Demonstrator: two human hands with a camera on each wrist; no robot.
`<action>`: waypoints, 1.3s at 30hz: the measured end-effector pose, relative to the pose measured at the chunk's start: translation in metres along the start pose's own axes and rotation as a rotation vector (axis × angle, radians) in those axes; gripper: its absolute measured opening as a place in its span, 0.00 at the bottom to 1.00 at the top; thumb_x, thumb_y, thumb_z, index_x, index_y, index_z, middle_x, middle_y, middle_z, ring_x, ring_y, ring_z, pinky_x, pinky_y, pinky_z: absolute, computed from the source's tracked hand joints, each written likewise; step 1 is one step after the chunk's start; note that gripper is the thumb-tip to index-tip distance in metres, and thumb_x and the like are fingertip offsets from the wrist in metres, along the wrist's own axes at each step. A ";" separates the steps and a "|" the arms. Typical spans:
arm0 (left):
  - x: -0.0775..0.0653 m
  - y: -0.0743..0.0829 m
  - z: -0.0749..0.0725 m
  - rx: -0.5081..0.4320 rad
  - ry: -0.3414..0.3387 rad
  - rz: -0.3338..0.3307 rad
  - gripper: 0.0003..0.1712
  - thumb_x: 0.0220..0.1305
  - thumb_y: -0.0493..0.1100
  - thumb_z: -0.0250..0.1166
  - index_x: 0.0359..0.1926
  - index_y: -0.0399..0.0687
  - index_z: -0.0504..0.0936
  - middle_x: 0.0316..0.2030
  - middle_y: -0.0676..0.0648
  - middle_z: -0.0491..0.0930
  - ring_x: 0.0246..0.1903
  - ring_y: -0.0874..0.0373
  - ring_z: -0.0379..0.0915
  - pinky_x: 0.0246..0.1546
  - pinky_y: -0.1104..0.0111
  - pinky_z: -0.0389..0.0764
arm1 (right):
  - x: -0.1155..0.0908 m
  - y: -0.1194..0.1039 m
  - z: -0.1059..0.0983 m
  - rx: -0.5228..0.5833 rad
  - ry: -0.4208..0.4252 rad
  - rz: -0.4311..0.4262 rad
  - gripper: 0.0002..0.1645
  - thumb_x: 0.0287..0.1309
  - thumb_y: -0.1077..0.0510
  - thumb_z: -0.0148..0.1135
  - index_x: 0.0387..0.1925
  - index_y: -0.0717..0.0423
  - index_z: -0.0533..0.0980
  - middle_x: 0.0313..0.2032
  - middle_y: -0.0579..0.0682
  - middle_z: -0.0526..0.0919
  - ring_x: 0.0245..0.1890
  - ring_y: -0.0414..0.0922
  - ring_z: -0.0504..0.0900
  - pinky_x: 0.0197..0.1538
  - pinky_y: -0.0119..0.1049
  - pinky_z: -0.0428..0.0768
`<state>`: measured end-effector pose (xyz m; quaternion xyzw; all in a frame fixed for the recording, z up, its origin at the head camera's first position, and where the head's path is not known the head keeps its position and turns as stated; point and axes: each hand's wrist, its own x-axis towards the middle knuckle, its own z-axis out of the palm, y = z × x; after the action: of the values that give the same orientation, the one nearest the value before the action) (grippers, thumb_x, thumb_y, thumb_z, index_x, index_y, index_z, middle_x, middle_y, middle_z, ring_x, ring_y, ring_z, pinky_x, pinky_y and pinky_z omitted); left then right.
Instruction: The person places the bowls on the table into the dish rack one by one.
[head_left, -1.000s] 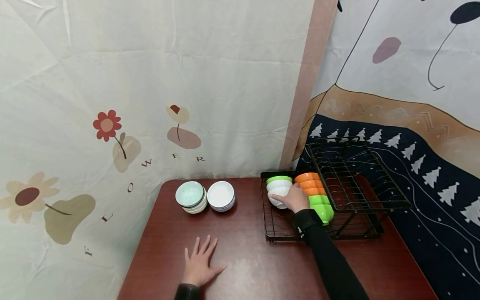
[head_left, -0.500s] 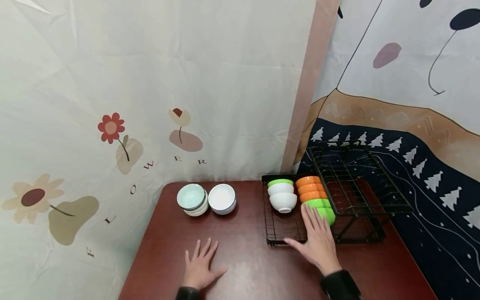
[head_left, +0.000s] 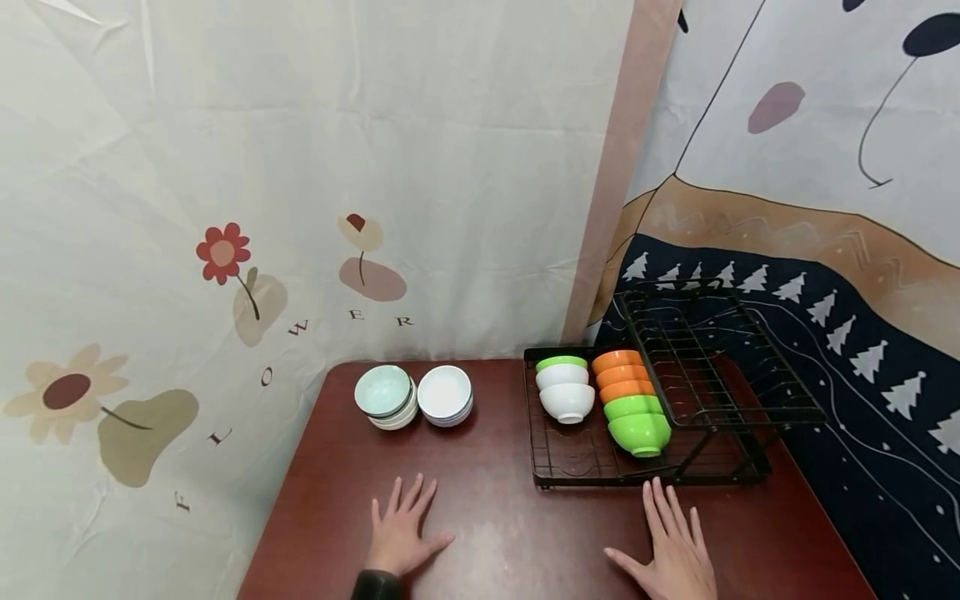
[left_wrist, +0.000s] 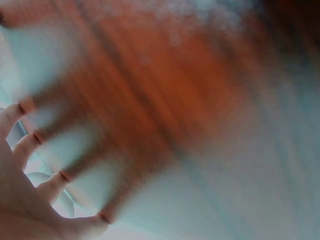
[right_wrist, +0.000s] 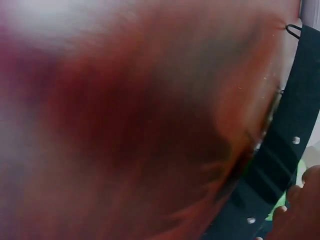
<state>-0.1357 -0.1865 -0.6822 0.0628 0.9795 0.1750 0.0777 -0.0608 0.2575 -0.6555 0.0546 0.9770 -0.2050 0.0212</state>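
My left hand (head_left: 401, 532) rests on the table with its fingers spread, holding nothing. My right hand (head_left: 671, 546) lies on the table just in front of the black dish rack (head_left: 577, 481), fingers straight and thumb out. In the rack's lower tier, a row of tilted bowls has a white bowl (head_left: 567, 402) in front, another white one behind it and a green bowl (head_left: 562, 362) at the back. Beside it stand orange bowls (head_left: 627, 389) with green bowls (head_left: 640, 433) in front. In the right wrist view, part of the right hand (right_wrist: 304, 207) shows beside the rack's dark edge.
Two bowl stacks stand at the back left of the table: one topped by a pale green bowl (head_left: 382, 391), the other by a white bowl (head_left: 445, 392). The rack's raised upper shelf (head_left: 720, 358) overhangs its right side. Printed cloth (head_left: 465, 183) hangs behind.
My right hand has let go of the front white bowl in the rack, drawn back past the green bowls and come down to the table. The left hand has stayed put.
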 end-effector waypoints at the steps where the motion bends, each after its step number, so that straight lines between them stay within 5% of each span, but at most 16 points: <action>1: 0.000 0.000 0.000 0.001 0.003 0.002 0.58 0.55 0.80 0.74 0.81 0.63 0.74 0.84 0.46 0.68 0.86 0.31 0.54 0.77 0.18 0.50 | 0.000 0.003 0.002 -0.004 -0.024 0.011 0.80 0.51 0.15 0.71 0.86 0.64 0.56 0.85 0.70 0.58 0.84 0.72 0.56 0.81 0.78 0.49; 8: 0.001 0.001 -0.003 0.008 0.009 0.002 0.57 0.55 0.80 0.74 0.81 0.62 0.74 0.84 0.47 0.68 0.86 0.31 0.54 0.77 0.19 0.50 | 0.004 0.016 0.014 -0.015 -0.187 0.092 0.84 0.49 0.10 0.68 0.87 0.63 0.54 0.86 0.72 0.54 0.85 0.75 0.52 0.81 0.81 0.43; 18: 0.003 0.000 -0.001 0.010 0.008 0.000 0.58 0.54 0.80 0.75 0.81 0.63 0.73 0.84 0.47 0.68 0.86 0.31 0.55 0.77 0.19 0.51 | 0.011 0.022 0.023 -0.029 -0.285 0.097 0.80 0.51 0.10 0.66 0.87 0.60 0.57 0.87 0.70 0.51 0.86 0.76 0.47 0.78 0.86 0.40; 22: 0.007 0.002 -0.006 0.024 0.103 0.034 0.52 0.56 0.72 0.79 0.77 0.57 0.78 0.78 0.44 0.76 0.79 0.31 0.67 0.73 0.22 0.64 | 0.010 0.022 0.023 -0.014 -0.292 0.105 0.80 0.51 0.11 0.67 0.87 0.60 0.57 0.87 0.69 0.52 0.86 0.76 0.47 0.79 0.85 0.39; 26: 0.026 0.012 -0.021 0.014 0.358 0.115 0.39 0.61 0.52 0.83 0.70 0.46 0.82 0.66 0.40 0.85 0.61 0.36 0.84 0.56 0.36 0.86 | 0.008 0.022 0.024 0.000 -0.323 0.127 0.81 0.50 0.11 0.67 0.87 0.59 0.56 0.87 0.69 0.51 0.86 0.76 0.46 0.79 0.85 0.36; 29: 0.048 0.023 -0.034 0.006 0.484 0.172 0.38 0.64 0.43 0.82 0.73 0.45 0.80 0.67 0.40 0.83 0.54 0.39 0.85 0.46 0.44 0.88 | 0.007 0.024 0.025 0.003 -0.332 0.131 0.81 0.50 0.11 0.67 0.87 0.59 0.56 0.87 0.69 0.51 0.86 0.76 0.45 0.79 0.85 0.36; 34: 0.083 0.042 -0.046 0.055 0.426 0.190 0.36 0.72 0.44 0.76 0.78 0.46 0.76 0.72 0.41 0.81 0.55 0.40 0.85 0.49 0.47 0.88 | 0.009 0.024 0.024 0.015 -0.324 0.127 0.81 0.50 0.11 0.68 0.87 0.59 0.56 0.87 0.70 0.50 0.86 0.77 0.44 0.79 0.85 0.36; 39: 0.109 0.043 -0.036 0.059 0.460 0.235 0.24 0.71 0.41 0.75 0.65 0.41 0.85 0.55 0.39 0.86 0.48 0.40 0.84 0.47 0.47 0.87 | 0.008 0.023 0.022 -0.003 -0.314 0.126 0.82 0.49 0.10 0.67 0.87 0.59 0.56 0.87 0.70 0.51 0.86 0.76 0.45 0.79 0.85 0.38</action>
<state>-0.2446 -0.1422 -0.6479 0.1369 0.9621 0.1636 -0.1700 -0.0656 0.2702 -0.6857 0.0828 0.9567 -0.2078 0.1865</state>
